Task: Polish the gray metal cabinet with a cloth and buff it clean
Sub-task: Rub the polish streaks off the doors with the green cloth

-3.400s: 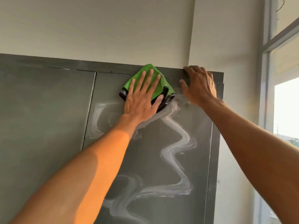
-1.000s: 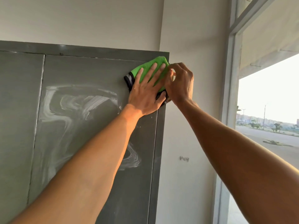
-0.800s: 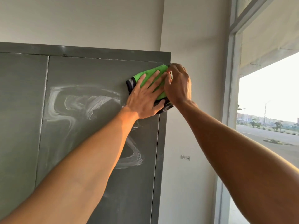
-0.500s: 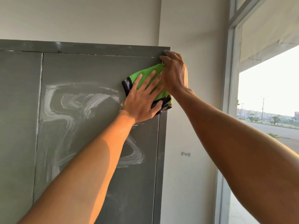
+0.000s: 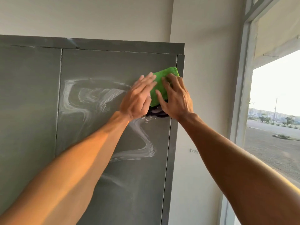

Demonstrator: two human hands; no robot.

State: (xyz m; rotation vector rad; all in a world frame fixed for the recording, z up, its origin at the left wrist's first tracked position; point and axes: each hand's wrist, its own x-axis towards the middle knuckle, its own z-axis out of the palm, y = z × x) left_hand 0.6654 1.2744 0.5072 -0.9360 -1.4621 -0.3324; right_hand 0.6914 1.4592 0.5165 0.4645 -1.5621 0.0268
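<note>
The gray metal cabinet (image 5: 105, 62) fills the left of the view, its right door smeared with white wavy polish streaks (image 5: 90, 98). A green cloth with a dark edge (image 5: 159, 88) lies flat against the door near its upper right edge. My left hand (image 5: 138, 98) rests on the cloth's left side with fingers spread and slightly blurred. My right hand (image 5: 176, 98) presses flat on the cloth's right side. Both arms reach up from the bottom of the view.
A white wall (image 5: 203, 78) stands right of the cabinet, with a small fitting (image 5: 194, 150) on it. A tall window frame (image 5: 243, 95) at the far right shows a road outside. More white wall runs above the cabinet top.
The cloth and both hands have slid down the door's right edge, away from the top corner. My right hand went from gripping the cabinet corner to lying flat on the cloth.
</note>
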